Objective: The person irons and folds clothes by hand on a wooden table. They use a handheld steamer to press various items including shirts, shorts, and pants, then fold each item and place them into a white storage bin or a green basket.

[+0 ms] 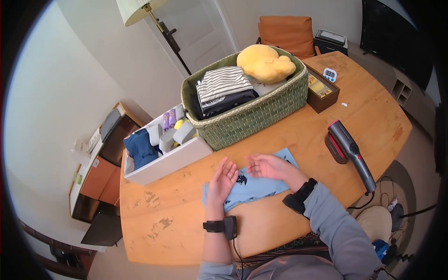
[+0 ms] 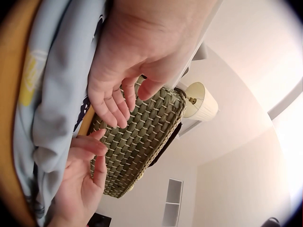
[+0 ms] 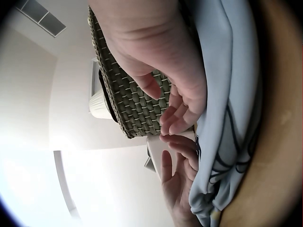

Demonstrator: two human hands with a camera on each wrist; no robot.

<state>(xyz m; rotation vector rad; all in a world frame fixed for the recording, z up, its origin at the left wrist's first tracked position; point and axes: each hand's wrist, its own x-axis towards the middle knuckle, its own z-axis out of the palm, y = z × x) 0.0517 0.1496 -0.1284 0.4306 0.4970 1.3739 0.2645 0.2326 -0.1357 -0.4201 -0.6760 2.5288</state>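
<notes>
A light blue cloth with dark printed figures lies folded on the wooden table in front of me. My left hand is at its left part, palm turned inward, fingers loosely bent and holding nothing. Opposite it, my right hand lies along the far side of the cloth, also without anything in its grasp. In the left wrist view, soft folds of the cloth and a yellow print show beside the left hand. The right wrist view has the fingertips of the right hand close to those of the left.
A green woven basket behind the cloth holds folded clothes and a yellow plush toy. Left of it stands a white box of small items. A handheld garment steamer lies right, near a brown box and small timer.
</notes>
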